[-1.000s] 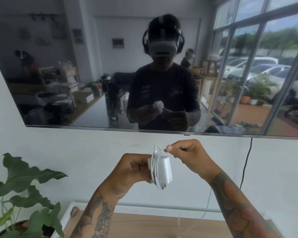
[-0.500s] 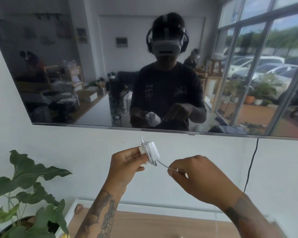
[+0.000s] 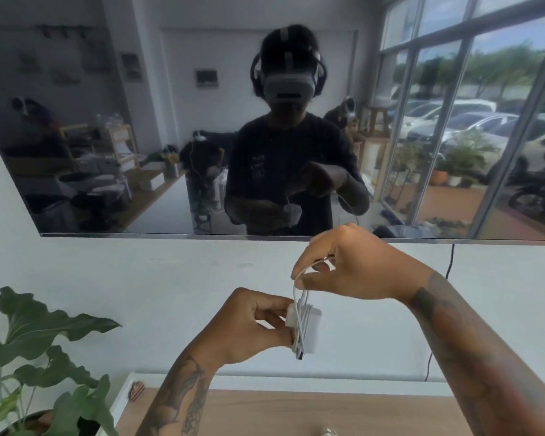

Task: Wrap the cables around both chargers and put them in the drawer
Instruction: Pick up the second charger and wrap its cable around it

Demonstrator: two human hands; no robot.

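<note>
1. Charger: near face covered by cable loops and left hand fingers.
2. Cable end: concealed inside right hand.
3. White object: cut off at bottom edge, unidentifiable.

white charger, white cable, green plant.

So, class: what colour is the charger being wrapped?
White, as is its cable; the charger shows best in the head view.

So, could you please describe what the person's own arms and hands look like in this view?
Both hands are bare, with no gloves, rings or watch that I can see. The left hand leads into a forearm with dark, swirling line tattoos. The right hand leads into a forearm tattooed in reddish and dark tones. No sleeves reach the forearms.
</note>
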